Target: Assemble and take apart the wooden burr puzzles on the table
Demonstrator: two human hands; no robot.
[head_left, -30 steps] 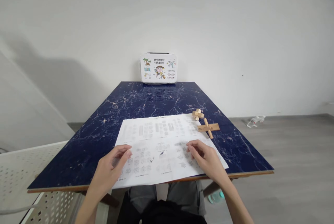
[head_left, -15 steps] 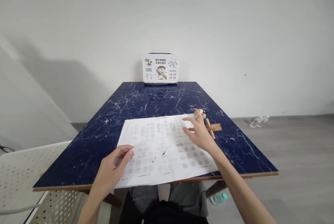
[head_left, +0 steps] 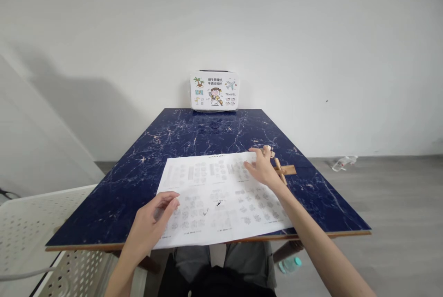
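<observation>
A white printed sheet (head_left: 214, 186) with rows of faint grey diagrams lies flat at the near side of the blue marbled table (head_left: 207, 135). My left hand (head_left: 152, 218) rests over the sheet's left edge, fingers loosely bent and thumb apart, holding nothing. At the sheet's far right corner is my right hand (head_left: 262, 168), fingers spread. Its fingertips are beside a small pale wooden puzzle piece (head_left: 268, 151), partly hidden behind them; whether they touch it is unclear. Just right of that hand, crossed wooden sticks (head_left: 284, 170) lie on the table, partly covered by the wrist.
A white case with cartoon travel prints (head_left: 214, 92) stands at the table's far edge, against the wall. A white perforated rack (head_left: 31, 218) is at the left. On the floor are a bottle with a teal cap (head_left: 290, 264) and a clear plastic item (head_left: 344, 163).
My right hand has shifted slightly, its fingers drawing closer to the wooden piece at the sheet's corner. My left hand stays in place. The view has moved a little.
</observation>
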